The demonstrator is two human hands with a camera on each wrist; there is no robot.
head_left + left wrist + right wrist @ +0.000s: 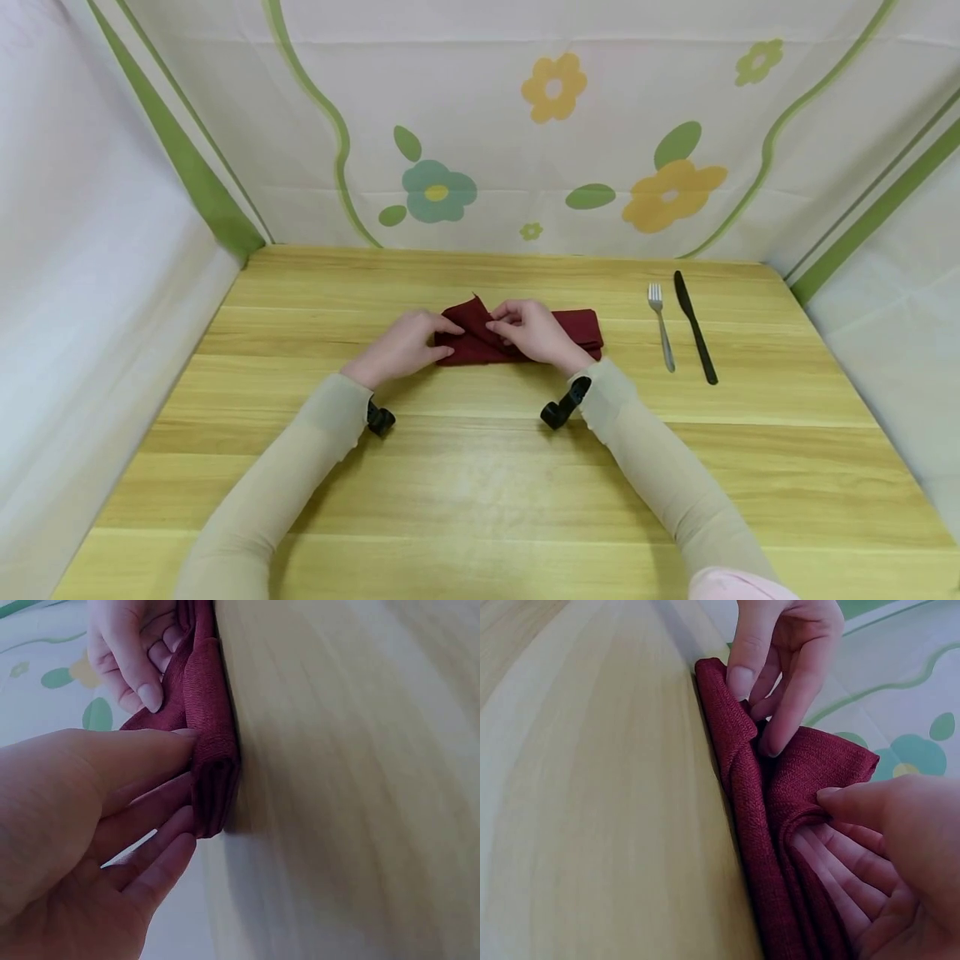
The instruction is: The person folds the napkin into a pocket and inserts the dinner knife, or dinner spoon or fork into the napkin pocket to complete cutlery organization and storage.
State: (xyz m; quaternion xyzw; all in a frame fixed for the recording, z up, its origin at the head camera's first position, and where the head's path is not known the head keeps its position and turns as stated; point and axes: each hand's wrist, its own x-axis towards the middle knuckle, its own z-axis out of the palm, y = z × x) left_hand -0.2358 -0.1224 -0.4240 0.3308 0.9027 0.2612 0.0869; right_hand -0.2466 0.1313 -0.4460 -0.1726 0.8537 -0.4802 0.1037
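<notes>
A dark red cloth napkin (577,323), folded into a long strip, lies crosswise on the wooden table. At its left end the left hand (405,342) holds the folded layers, thumb on the near edge and fingers reaching over the far side. The right hand (536,329) pinches a raised fold near the middle between thumb and fingers. One corner of the cloth sticks up between the hands. In the right wrist view the napkin (742,795) shows several stacked layers, with the right fingers (855,862) under the lifted flap.
Right of the napkin lie a silver fork (662,325) and a black knife (695,327), side by side. A white curtain (495,125) with flowers hangs behind the table (465,492), and more white cloth hangs at both sides.
</notes>
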